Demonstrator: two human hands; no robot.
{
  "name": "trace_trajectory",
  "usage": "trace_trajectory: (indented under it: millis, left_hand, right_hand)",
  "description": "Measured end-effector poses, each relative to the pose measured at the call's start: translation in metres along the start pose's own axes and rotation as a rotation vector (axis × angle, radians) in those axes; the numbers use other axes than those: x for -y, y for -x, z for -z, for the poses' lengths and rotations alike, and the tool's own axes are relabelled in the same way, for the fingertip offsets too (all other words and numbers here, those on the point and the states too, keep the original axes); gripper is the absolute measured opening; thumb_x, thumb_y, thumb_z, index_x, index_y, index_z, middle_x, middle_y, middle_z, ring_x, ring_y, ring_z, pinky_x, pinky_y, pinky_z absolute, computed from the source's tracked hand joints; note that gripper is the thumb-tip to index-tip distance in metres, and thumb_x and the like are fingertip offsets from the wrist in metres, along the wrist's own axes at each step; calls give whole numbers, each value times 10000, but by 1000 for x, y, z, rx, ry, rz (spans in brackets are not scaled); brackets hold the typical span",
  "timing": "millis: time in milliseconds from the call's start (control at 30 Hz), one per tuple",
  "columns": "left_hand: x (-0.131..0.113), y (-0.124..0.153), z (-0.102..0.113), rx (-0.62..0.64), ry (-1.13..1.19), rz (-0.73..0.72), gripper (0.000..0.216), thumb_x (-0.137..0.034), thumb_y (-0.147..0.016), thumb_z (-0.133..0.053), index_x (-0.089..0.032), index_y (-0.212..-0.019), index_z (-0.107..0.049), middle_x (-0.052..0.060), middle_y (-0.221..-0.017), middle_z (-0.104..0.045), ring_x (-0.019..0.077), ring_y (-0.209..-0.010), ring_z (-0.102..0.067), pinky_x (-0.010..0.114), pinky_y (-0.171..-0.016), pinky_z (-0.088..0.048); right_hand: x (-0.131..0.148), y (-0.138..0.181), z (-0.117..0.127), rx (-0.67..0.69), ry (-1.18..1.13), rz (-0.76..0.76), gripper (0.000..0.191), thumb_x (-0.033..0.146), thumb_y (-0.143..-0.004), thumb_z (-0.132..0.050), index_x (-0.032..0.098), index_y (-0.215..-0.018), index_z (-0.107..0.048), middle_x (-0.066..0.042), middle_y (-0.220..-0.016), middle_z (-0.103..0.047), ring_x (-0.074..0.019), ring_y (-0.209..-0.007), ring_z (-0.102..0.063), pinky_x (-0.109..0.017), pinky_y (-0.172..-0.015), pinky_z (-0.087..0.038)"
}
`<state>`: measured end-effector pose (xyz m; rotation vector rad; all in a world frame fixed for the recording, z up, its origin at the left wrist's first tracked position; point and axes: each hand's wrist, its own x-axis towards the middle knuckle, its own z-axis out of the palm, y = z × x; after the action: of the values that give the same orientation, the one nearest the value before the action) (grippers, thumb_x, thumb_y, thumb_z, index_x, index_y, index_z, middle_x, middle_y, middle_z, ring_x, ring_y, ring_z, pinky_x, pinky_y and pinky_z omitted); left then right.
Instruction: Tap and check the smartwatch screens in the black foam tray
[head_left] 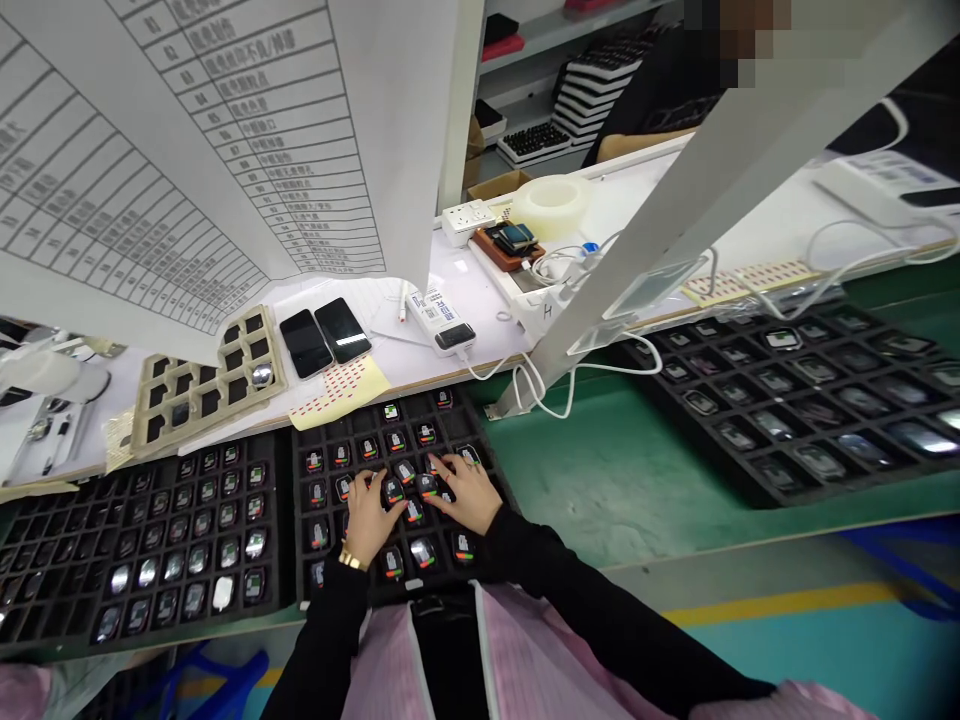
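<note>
A black compartment tray (pixel 341 580) in front of me holds several small square smartwatch bodies with lit screens. My left hand (pixel 367 518) is over its middle, thumb and fingers curled round the edges of one smartwatch (pixel 394 490). Close by on the right, my right hand (pixel 471 496) has its thumb and forefinger at the edges of another smartwatch (pixel 427 485). Whether either watch is lifted clear of the tray I cannot tell. Between the hands, a third lit watch (pixel 405 471) shows. Some nearby compartments are hidden under my fingers.
More black trays of watches lie at the left (pixel 289 540) and right (pixel 750 490). On the white shelf are two phones (pixel 343 330), a beige tray (pixel 210 403), a sticker sheet (pixel 341 392) and a white cabled device (pixel 442 325). A slanting metal post (pixel 645 240) stands right; printed sheets (pixel 285 130) hang upper left.
</note>
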<state>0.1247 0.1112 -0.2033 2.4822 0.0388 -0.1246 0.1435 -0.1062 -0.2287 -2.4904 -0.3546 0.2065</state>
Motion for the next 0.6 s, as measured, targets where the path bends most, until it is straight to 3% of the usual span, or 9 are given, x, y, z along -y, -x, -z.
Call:
trace_trajectory:
  millis: [100, 200, 300, 400, 500, 600]
  left_hand:
    - [0, -24, -1, -1, 8, -16, 510, -378, -846, -599, -188, -1311, -507, 138, -1258, -503, 289, -1251, -456, 486, -1081, -358]
    - [-4, -62, -7, 8, 27, -21, 505, -329, -888, -518, -151, -1354, -439, 155, -1222, -547, 259, -1193, -521, 441, -1032, -421]
    - [-9, -104, -16, 17, 31, -20, 536, -267, -871, -526, -126, -1372, -398, 171, -1231, -570, 249, -1159, -559, 408, -986, -462]
    - [-15, -138, -23, 30, 5, -9, 524, -205, -818, -589, -109, -1316, -459, 184, -1224, -591, 282, -1190, -551, 430, -1018, -434]
    - [-20, -159, -28, 53, -29, 2, 466, -177, -768, -666, -103, -1212, -543, 162, -1194, -614, 302, -1196, -541, 507, -1065, -375]
    - [-24, -168, -31, 70, -30, -6, 401, -228, -799, -681, -131, -1173, -574, 125, -1265, -578, 287, -1234, -503, 542, -1075, -355]
  right_hand:
    - [-17, -22, 13, -62, -28, -69, 540, 363, -921, -533, 121, -1399, -471, -188, -1265, -556, -327, -1156, -516, -461, -990, -412]
    - [-36, -58, 25, -123, -64, -184, 444, 248, -957, -424, 76, -1360, -493, -192, -1224, -585, -269, -1067, -589, -397, -967, -455]
    - [-52, -93, 31, -161, -92, -301, 414, 175, -939, -448, 53, -1331, -507, -200, -1189, -611, -222, -922, -648, -355, -927, -487]
    - [-57, -119, 31, -171, -122, -388, 351, 174, -920, -540, 72, -1256, -557, -167, -1114, -652, -204, -863, -663, -379, -890, -511]
    - [-56, -131, 28, -188, -174, -417, 294, 217, -913, -601, 113, -1188, -590, -97, -1053, -676, -199, -896, -663, -415, -880, -524]
    - [-52, -130, 28, -244, -244, -417, 297, 159, -897, -579, 108, -1189, -603, -119, -1079, -679, -219, -981, -651, -406, -898, -522]
